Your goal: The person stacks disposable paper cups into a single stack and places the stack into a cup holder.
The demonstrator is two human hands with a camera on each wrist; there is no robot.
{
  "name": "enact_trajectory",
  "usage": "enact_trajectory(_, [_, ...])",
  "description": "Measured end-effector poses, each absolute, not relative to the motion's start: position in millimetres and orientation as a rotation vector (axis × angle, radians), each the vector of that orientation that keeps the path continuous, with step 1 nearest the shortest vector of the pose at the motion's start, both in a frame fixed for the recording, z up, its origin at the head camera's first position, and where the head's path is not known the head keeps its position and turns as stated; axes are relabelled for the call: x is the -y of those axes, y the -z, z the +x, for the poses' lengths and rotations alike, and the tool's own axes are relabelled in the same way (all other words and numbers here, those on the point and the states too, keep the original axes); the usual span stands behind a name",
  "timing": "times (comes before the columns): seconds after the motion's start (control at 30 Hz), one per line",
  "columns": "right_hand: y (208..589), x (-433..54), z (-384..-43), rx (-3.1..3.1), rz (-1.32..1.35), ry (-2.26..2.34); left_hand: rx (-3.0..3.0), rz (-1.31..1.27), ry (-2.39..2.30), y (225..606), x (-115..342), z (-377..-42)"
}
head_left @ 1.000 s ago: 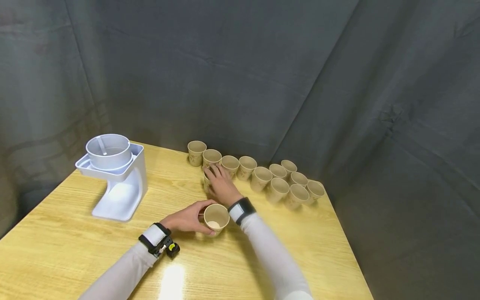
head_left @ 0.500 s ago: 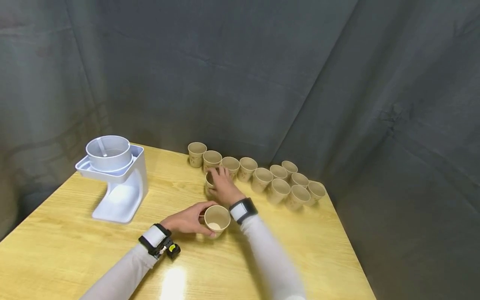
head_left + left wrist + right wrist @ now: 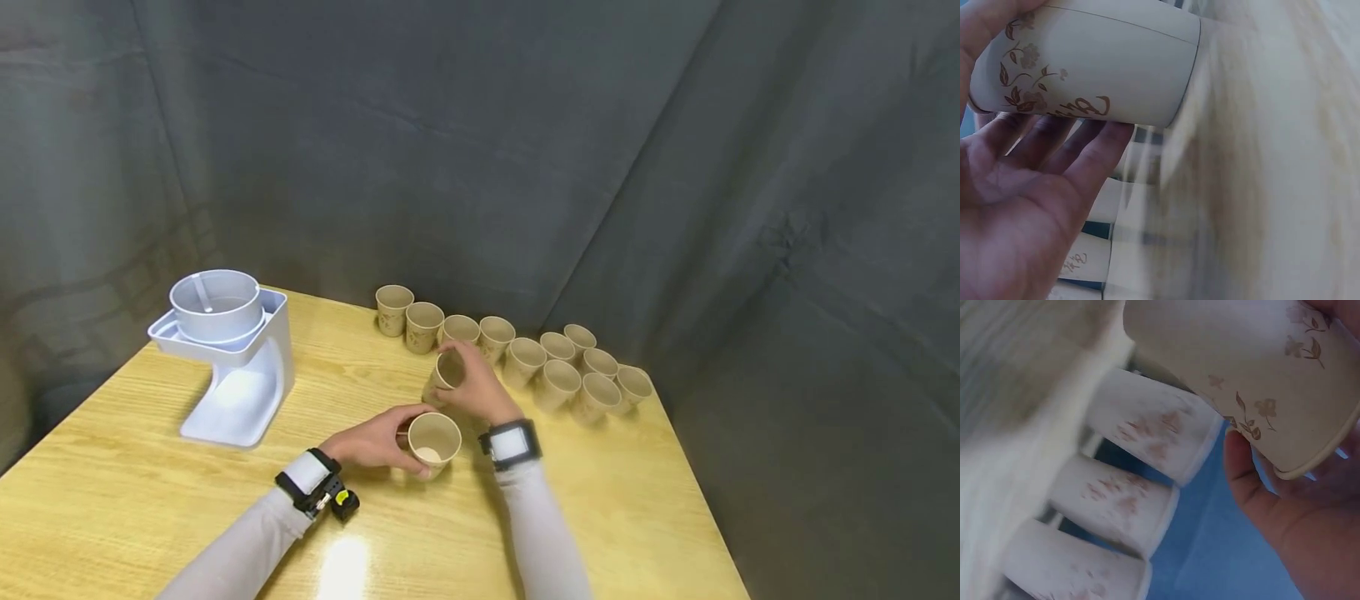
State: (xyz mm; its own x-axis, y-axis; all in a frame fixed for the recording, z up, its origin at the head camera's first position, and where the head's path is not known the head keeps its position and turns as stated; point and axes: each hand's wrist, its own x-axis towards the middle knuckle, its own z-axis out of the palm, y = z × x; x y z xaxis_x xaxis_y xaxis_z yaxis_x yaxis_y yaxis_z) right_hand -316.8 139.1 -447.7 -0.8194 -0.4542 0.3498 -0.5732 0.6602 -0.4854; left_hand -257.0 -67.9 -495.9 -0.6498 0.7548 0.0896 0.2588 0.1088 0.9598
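Observation:
Fingers and thumb of my left hand [image 3: 380, 440] curl round a tan paper cup [image 3: 437, 439], near the front middle of the table. A pale patch shows at the bottom inside this cup. In the left wrist view, the cup [image 3: 1085, 59] carries a brown flower print and lettering. Just beyond it, my right hand [image 3: 480, 385] grips a second paper cup [image 3: 444, 372], slightly tilted in the head view. The right wrist view shows this cup [image 3: 1254, 369] close up, with the thumb pressed against its printed side.
Several matching paper cups [image 3: 527, 357] stand in a line along the table's back and right edge. On the left stands a white dispenser-like stand [image 3: 251, 375] with a round white container [image 3: 217, 308] on top. Dark curtains [image 3: 450, 150] hang behind the wooden table [image 3: 622, 500].
My right hand has moved the second cup right and a little toward me, away from the back row. The left hand and its cup have stayed almost still.

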Motion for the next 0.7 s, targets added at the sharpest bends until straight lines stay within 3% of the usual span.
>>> enact_trajectory(0.47, [382, -146, -268, 2.487, 0.866, -0.883, -1.961, 0.986, -1.580, 496, 69, -260])
enact_trajectory(0.7, [366, -144, -245, 2.482, 0.920, -0.937, -1.988, 0.983, -1.633, 495, 66, -260])
